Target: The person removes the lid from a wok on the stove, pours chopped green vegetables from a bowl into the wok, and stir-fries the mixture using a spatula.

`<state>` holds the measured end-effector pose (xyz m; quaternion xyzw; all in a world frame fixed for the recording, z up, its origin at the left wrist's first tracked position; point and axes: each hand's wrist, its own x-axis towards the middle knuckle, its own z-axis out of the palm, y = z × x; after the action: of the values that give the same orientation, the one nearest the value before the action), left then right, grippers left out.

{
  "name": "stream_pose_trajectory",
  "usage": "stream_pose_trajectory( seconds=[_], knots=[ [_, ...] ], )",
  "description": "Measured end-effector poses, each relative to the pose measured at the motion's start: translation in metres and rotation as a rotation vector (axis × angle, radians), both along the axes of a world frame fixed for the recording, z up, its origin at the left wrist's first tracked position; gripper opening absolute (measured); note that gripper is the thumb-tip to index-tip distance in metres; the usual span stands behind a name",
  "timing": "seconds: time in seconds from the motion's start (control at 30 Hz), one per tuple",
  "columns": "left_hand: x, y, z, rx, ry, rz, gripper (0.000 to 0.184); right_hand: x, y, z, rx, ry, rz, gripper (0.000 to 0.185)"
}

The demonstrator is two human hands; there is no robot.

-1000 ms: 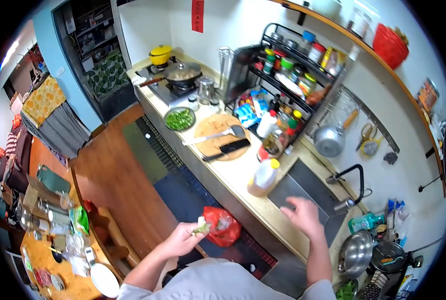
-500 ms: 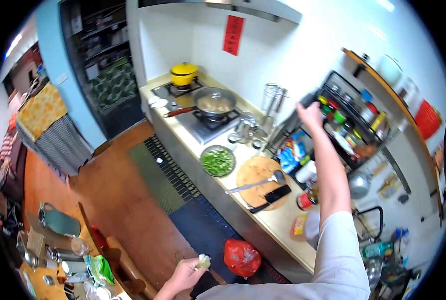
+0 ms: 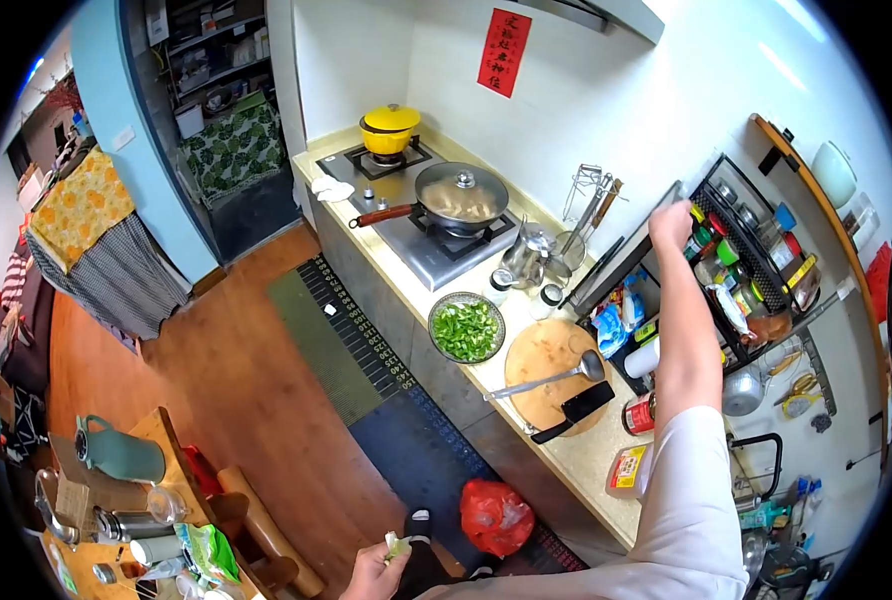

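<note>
My right hand [image 3: 672,224] reaches out at arm's length, its fingers closed at the upper edge of a dark door panel [image 3: 626,270] on the black spice rack [image 3: 731,200]. Behind the wrist, jars with coloured lids stand on the rack's shelves. Low in the view, my left hand [image 3: 374,574] pinches a small pale green-and-white vegetable piece [image 3: 397,546], whose exact kind I cannot make out. On the counter, a glass bowl of chopped green vegetables [image 3: 466,328] sits beside a round wooden chopping board [image 3: 534,370] with a ladle [image 3: 551,378] and a black-bladed cleaver [image 3: 576,410] on it.
A lidded frying pan [image 3: 460,200] and a yellow pot [image 3: 389,130] stand on the gas stove [image 3: 431,255]. Jars, a metal kettle [image 3: 529,253] and a utensil holder line the wall. A red plastic bag [image 3: 496,517] lies on the floor by the counter.
My view has shifted, so the counter appears further right and sharper. My right hand stays at the rack with its fingers closed; my left still holds the vegetable piece.
</note>
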<state>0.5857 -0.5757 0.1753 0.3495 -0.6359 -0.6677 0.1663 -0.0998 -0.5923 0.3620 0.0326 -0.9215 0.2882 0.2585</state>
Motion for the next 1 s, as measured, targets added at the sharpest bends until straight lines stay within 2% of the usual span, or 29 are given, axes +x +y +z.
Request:
stream_pose_trajectory(
  seconds=[0.1,0.17,0.23,0.33,0.4,0.47,0.57,0.6,0.63,0.67,0.73,0.87,0.9,0.97,1.0],
  knots=[
    [-0.002,0.0,-0.003,0.063,0.037,-0.04,0.028,0.003,0.006,0.032,0.081,0.063,0.02,0.037],
    [-0.006,-0.009,0.0,-0.091,-0.004,-0.156,0.015,0.012,0.012,0.056,0.107,0.074,0.054,0.037],
    [-0.008,-0.014,-0.004,-0.169,0.012,-0.219,0.01,0.026,0.022,0.079,0.147,0.083,0.084,0.037],
    [-0.019,-0.025,0.005,-0.19,0.007,-0.308,0.01,0.027,0.065,0.094,0.123,0.191,0.192,0.046],
    [-0.024,-0.032,0.008,-0.212,0.041,-0.313,0.011,0.039,0.106,0.103,-0.197,0.02,0.394,0.048],
    [-0.031,-0.037,0.01,-0.199,0.086,-0.345,0.01,0.084,0.156,0.111,-0.365,-0.011,0.555,0.046],
    [-0.038,-0.044,0.015,-0.093,-0.023,-0.359,0.013,0.184,0.24,0.124,-0.563,-0.005,0.603,0.042],
    [-0.043,-0.046,0.004,-0.102,0.064,-0.372,0.015,0.212,0.272,0.127,-0.62,0.012,0.624,0.041],
    [-0.05,-0.042,0.019,-0.018,-0.005,-0.368,0.015,0.244,0.302,0.13,-0.661,0.024,0.582,0.04],
    [-0.047,-0.049,-0.005,0.04,0.042,-0.405,0.018,0.277,0.337,0.132,-0.646,0.059,0.463,0.039],
    [-0.057,-0.048,-0.01,0.075,-0.008,-0.51,0.021,0.334,0.389,0.133,-0.623,0.124,0.279,0.039],
    [-0.098,-0.023,0.007,-0.198,-0.045,-0.828,0.022,0.418,0.489,0.117,-0.525,0.122,0.003,0.035],
    [-0.11,-0.011,0.018,-0.279,-0.045,-0.913,0.02,0.429,0.509,0.104,-0.49,0.104,-0.071,0.034],
    [-0.127,0.011,0.02,-0.286,-0.023,-1.025,0.02,0.445,0.549,0.067,-0.461,0.063,-0.196,0.031],
    [-0.135,0.023,0.022,-0.293,-0.009,-1.078,0.02,0.449,0.574,0.044,-0.364,0.055,-0.242,0.032]
  ],
)
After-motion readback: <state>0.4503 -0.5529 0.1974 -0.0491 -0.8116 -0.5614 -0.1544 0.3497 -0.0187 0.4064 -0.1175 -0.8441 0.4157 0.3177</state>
